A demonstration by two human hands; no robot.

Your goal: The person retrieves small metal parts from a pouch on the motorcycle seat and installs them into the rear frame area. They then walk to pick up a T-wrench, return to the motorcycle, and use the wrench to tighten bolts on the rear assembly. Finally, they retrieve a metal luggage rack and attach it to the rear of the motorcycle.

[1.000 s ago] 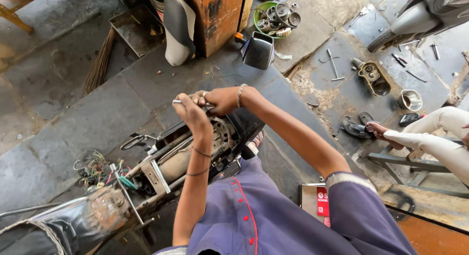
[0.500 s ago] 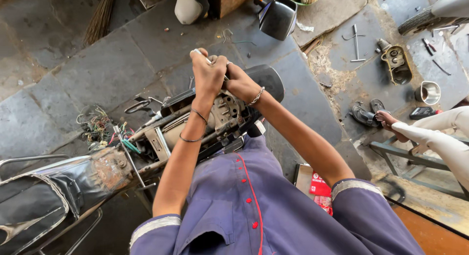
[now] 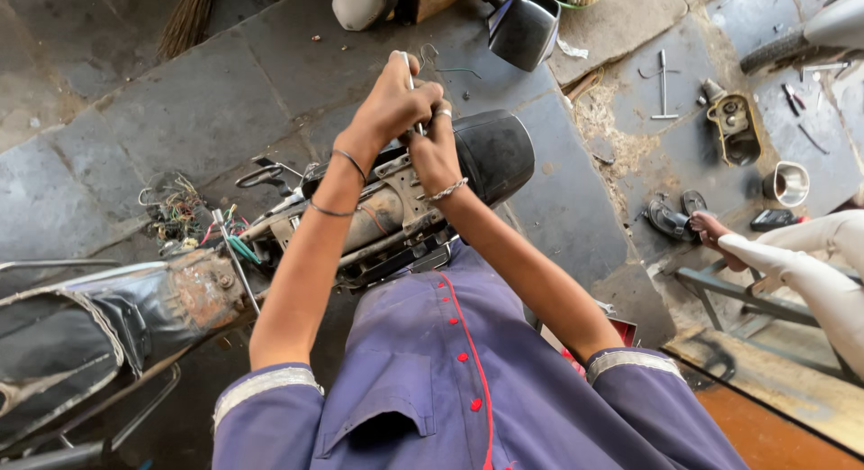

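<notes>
Two bare hands meet above a stripped motorcycle, seen from the person's own head. The left hand (image 3: 389, 101) and the right hand (image 3: 435, 144) are pressed together, both closed around one thin metal tool (image 3: 410, 74), a slim silver shaft whose tip pokes up just above the left fingers. How the tool ends lower down is hidden inside the grip.

The left forearm carries two thin bands; the right wrist carries one chain bracelet, and one ring shows on a right finger.

Directly beneath the hands lies one motorcycle frame (image 3: 378, 214), grey and grimy, its panels off. One black rounded seat end (image 3: 490, 151) sits just right of the right hand. Left of the hands, well apart, a tangle of coloured wires (image 3: 184, 214) spills out beside one rusty bracket (image 3: 202, 286).

Beyond the hands, one black side mirror (image 3: 522, 25) rests on the stone floor (image 3: 108, 119). Far to the right of the hands lie one T-shaped wrench (image 3: 663, 83), one metal cup (image 3: 790, 182) and one pair of sandals (image 3: 670, 214), touched by another person's foot (image 3: 711, 227).
</notes>
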